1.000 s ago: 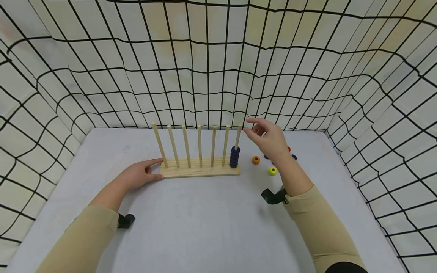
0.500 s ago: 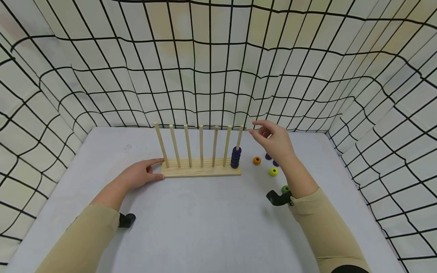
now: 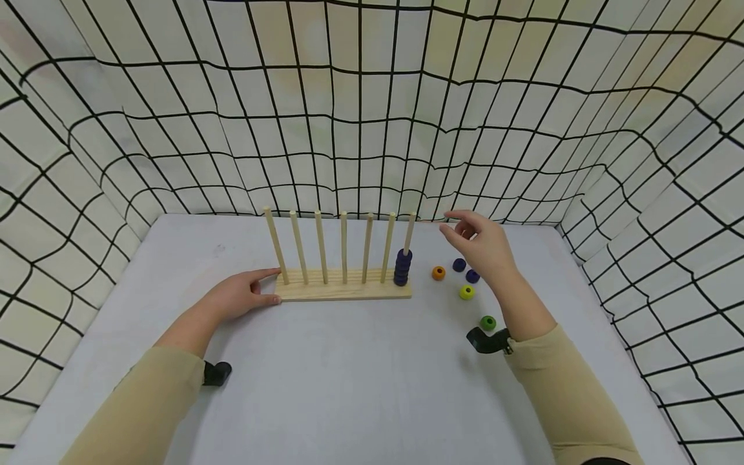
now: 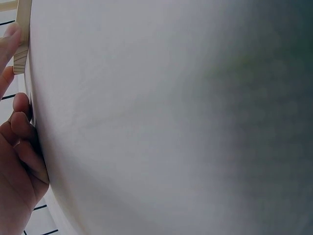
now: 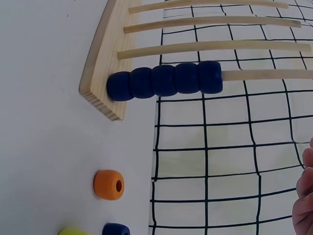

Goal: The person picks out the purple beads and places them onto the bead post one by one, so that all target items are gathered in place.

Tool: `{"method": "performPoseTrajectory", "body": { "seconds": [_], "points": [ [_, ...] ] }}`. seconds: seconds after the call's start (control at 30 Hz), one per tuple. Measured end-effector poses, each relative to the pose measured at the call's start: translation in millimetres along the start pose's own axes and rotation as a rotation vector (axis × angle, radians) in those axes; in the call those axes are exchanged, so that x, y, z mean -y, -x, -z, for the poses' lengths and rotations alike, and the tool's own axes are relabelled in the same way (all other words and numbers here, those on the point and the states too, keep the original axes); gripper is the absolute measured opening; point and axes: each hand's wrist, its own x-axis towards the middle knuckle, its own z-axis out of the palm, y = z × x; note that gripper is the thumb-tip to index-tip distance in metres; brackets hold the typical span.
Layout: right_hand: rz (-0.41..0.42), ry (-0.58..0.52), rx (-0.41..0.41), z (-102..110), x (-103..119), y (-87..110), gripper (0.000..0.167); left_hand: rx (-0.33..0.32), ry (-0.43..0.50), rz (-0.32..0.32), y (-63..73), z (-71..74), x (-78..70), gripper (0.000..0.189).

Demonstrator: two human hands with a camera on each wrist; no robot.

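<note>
A wooden peg stand (image 3: 343, 294) with a row of upright pegs stands on the table. Several dark blue beads (image 3: 402, 268) are stacked on its rightmost peg; the right wrist view shows the same blue beads (image 5: 164, 81) close up. My left hand (image 3: 235, 297) holds the stand's left end between thumb and fingers. In the left wrist view the thumb lies on the wooden base (image 4: 22, 44). My right hand (image 3: 485, 245) hovers right of the rightmost peg, fingers loosely bent, with no bead visible between thumb and fingertips.
Right of the stand lie loose beads: an orange bead (image 3: 438, 273), two blue ones, a yellow bead (image 3: 467, 292) and a green bead (image 3: 488, 323). Black netting (image 3: 360, 135) rises behind and beside the white table (image 3: 349, 381).
My right hand has moved right, away from the rightmost peg, uncovering the two blue beads and the green one. My left hand stays on the stand.
</note>
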Motion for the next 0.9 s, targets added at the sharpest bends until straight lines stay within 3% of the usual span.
{"method": "performPoseTrajectory", "body": {
  "seconds": [0.43, 0.9],
  "points": [
    [-0.07, 0.005, 0.024, 9.4, -23.2, 5.5, 0.043, 0.0, -0.005, 0.002, -1.3, 0.2, 0.3, 0.081],
    [-0.076, 0.08, 0.015, 17.0, -45.8, 9.2, 0.041, -0.003, 0.005, 0.004, 0.9, 1.9, -4.0, 0.08]
  ]
}}
